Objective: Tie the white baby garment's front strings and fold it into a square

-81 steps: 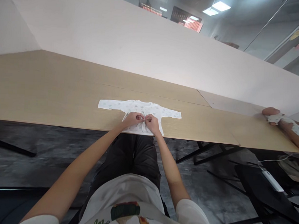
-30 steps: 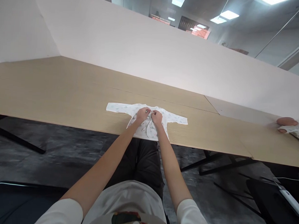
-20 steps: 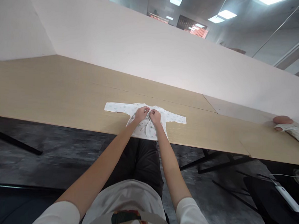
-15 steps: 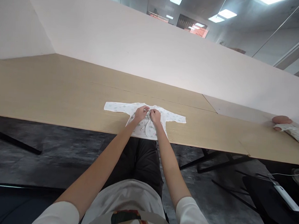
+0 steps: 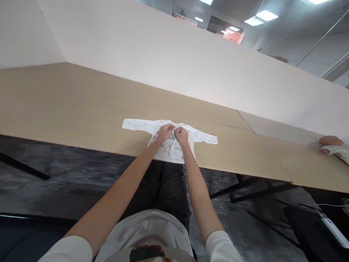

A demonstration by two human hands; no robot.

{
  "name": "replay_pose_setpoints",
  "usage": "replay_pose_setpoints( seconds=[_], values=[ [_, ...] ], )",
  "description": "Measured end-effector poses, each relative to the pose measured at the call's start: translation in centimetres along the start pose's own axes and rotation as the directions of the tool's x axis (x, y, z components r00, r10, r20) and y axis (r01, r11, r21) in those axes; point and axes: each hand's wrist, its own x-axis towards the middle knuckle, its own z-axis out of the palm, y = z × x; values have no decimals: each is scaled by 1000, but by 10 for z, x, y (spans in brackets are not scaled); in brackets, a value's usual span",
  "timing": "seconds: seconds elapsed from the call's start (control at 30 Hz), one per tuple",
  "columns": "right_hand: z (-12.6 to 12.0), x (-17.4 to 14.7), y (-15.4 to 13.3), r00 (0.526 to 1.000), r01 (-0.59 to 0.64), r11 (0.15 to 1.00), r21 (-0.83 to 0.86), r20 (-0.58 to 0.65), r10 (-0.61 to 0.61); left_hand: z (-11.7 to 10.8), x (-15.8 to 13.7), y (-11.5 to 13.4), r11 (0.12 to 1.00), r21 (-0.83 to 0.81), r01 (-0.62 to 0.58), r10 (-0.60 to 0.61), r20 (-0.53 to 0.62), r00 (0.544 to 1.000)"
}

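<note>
**Shirt (image 5: 166, 150) at the near edge of the table (image 5: 89, 112)**

Its sleeves stretch out left and right, its hem toward the person. The left hand (image 5: 164, 133) and right hand (image 5: 181, 135) are side by side on its upper front. Behind the table runs a partition (image 5: 165, 62). Far right on the tabletop, near the partition, lies a doll (image 5: 341, 151); below that end, a chair (image 5: 303, 223) bears a slim box (image 5: 335, 231).

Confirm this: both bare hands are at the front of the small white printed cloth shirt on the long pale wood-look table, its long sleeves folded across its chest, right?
Not quite: the long sleeves aren't folded; the head view shows them stretched out to either side. The left hand and right hand are at the front of the shirt.
</note>
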Motion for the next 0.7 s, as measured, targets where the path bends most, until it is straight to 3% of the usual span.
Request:
replay_pose_setpoints(
  seconds=[0.2,0.4,0.7],
  values=[
    [0,-1,-2,999,-31,999,-19,-12,31,2,1,-3,997,-77,29,-29,1,1000],
    [3,2,1,999,-45,999,18,-18,45,1,0,5,992,-45,117,-119,-46,992],
    [3,4,2,996,-75,996,41,-46,76,2,-2,7,996,30,86,-84,-64,994]
  ],
)
